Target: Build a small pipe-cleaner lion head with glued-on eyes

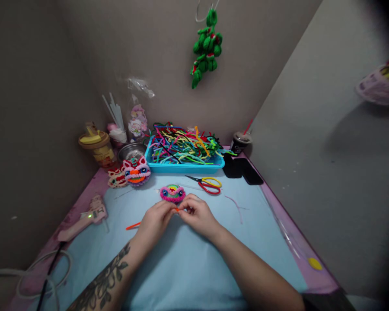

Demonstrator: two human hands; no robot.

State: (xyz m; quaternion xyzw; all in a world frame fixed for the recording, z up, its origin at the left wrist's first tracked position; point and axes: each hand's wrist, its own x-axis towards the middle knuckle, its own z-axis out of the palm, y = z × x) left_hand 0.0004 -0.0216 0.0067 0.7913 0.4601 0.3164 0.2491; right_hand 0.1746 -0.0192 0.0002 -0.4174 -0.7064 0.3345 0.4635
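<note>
An orange pipe cleaner (133, 226) runs between both hands, one end sticking out to the left past my left hand. My left hand (155, 217) is closed, pinching it near the middle of the table. Fingertips of my right hand (196, 214) grip the same orange strip at its other end, almost touching the left fingertips. Just beyond the hands lies a pink fuzzy lion-dance head (172, 194) with blue eyes, apart from the fingers. Scissors (207, 185) with one yellow and one red handle lie open behind my right hand.
A blue tray (186, 168) heaped with colorful pipe cleaners stands at the back. Finished lion heads (136, 171), a metal bowl (132, 151) and a tub (99, 149) are left. A glue gun (84, 220) lies far left; phones (246, 170) and a drink cup (240, 141) are right.
</note>
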